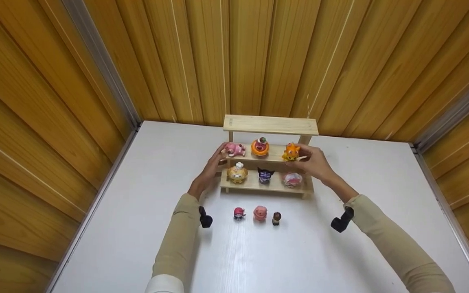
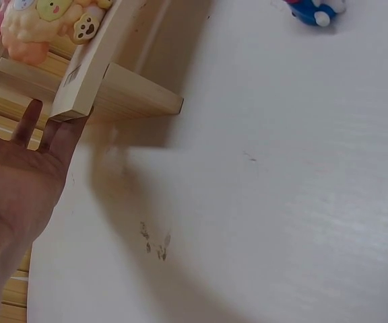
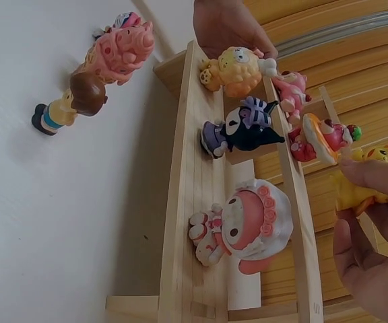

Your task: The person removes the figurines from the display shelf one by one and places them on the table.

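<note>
My right hand pinches an orange-and-yellow figurine at the right end of the middle tier of a small wooden shelf. In the right wrist view, thumb and fingers close round the figurine's yellow body. My left hand is at the shelf's left side, beside a pink figurine lying on the middle tier. The left wrist view shows its fingers extended against the shelf's end, palm bare. Between the two stands a figurine in an orange ring.
On the bottom tier stand a figurine with a white chef hat, a black-and-purple one and a pink-and-white one. In front, on the white table, are a red-capped figurine, a pink pig and a brown-haired figurine.
</note>
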Demonstrator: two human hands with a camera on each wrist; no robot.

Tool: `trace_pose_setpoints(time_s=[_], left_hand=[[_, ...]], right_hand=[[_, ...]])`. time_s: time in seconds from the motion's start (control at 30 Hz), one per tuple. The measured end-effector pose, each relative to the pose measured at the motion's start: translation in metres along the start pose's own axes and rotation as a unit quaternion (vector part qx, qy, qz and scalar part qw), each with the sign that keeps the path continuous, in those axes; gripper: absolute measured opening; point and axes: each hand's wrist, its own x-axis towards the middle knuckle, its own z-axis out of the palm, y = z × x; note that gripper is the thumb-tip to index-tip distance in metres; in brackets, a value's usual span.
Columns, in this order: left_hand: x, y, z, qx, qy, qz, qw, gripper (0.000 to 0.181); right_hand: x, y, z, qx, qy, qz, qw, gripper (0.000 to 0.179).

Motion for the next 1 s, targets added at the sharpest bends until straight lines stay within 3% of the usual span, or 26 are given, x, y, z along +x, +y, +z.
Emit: trace_pose_setpoints(time_s=[0.47,0.73,1.0], left_hand=[[0.001,0.003,0.001,0.009,-0.007,0.011,0.9999,0.059],[-0.001,-0.001,0.001,0.011,-0.013,-0.005,0.9998,0.058],[-0.003,0.001,0.000,0.005,0.000,0.001,1.0000,0.057]], right_hand=[[-0.015,-0.011,0.000,0.043,-0.016,-0.014,0.9988,0.058],[-0.032,-0.009,0.003,0.018,-0.035,-0.009,0.9992,0.052],[-0.045,-0.011,0.003,0.004,-0.046,-0.021,0.9987,0.049]])
